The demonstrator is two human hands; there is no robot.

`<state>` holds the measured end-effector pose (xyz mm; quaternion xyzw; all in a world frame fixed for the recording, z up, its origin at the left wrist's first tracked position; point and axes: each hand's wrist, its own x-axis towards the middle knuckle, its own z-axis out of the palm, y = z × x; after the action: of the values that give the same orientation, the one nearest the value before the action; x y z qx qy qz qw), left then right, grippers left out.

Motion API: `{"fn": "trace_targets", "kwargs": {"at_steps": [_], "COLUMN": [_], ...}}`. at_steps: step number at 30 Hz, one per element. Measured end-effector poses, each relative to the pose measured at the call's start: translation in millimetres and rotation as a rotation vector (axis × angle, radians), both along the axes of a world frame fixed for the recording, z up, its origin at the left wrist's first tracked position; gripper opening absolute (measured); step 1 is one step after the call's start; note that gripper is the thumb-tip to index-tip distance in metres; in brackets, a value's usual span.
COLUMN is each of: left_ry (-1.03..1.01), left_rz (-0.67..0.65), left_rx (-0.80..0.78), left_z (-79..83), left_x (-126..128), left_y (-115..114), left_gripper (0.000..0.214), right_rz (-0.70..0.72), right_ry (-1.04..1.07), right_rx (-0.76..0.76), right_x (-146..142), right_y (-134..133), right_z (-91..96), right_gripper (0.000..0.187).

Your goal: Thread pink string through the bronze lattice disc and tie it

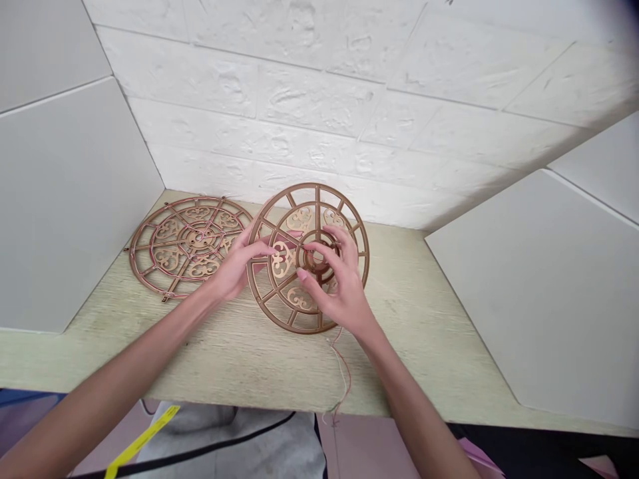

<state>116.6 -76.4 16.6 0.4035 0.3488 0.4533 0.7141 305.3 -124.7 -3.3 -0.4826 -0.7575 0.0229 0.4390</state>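
A round bronze openwork wheel [299, 219] with spokes and scroll patterns stands tilted up off the pale wooden tabletop [239, 352]. My left hand [234, 266] grips its left rim, fingers curled over the edge. My right hand [334, 286] pinches at the wheel's centre hub, fingers bent. A thin pinkish thread [344, 372] hangs from under my right hand and trails over the table's front edge. A second, similar wheel [174, 246] with red thread wound across its spokes lies flat to the left, behind my left hand.
A white brick-pattern wall [349, 120] closes the back. White panels stand at the left [64, 199] and right [549, 286]. Below the table's front edge lie grey cloth [224, 439], a black cable and a yellow strap [140, 442].
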Motion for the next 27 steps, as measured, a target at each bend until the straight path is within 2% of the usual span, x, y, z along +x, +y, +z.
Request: {"fn": "trace_targets", "kwargs": {"at_steps": [10,18,22,27], "left_ry": [-0.002,-0.057,-0.037,-0.049], "left_rz": [0.013,-0.025,0.0,0.036], "left_rx": [0.004,-0.038,-0.069,-0.092], "left_z": [-1.7,2.1,-0.2,-6.3], "left_x": [0.0,3.4,3.7,1.9], "left_y": [0.4,-1.4,-0.5,1.6], "left_gripper": [0.078,0.077,0.078,0.074], "right_rz": [-0.008,-0.022,-0.031,-0.032], "right_ry": [-0.049,0.039,-0.043,-0.205], "right_rx": [0.082,0.286,0.383,0.413], "right_x": [1.5,1.1,4.7,7.9], "right_y": [-0.7,-0.2,2.7,4.5], "right_z": [1.3,4.4,2.9,-1.8], "right_gripper": [0.028,0.023,0.024,0.028]}}
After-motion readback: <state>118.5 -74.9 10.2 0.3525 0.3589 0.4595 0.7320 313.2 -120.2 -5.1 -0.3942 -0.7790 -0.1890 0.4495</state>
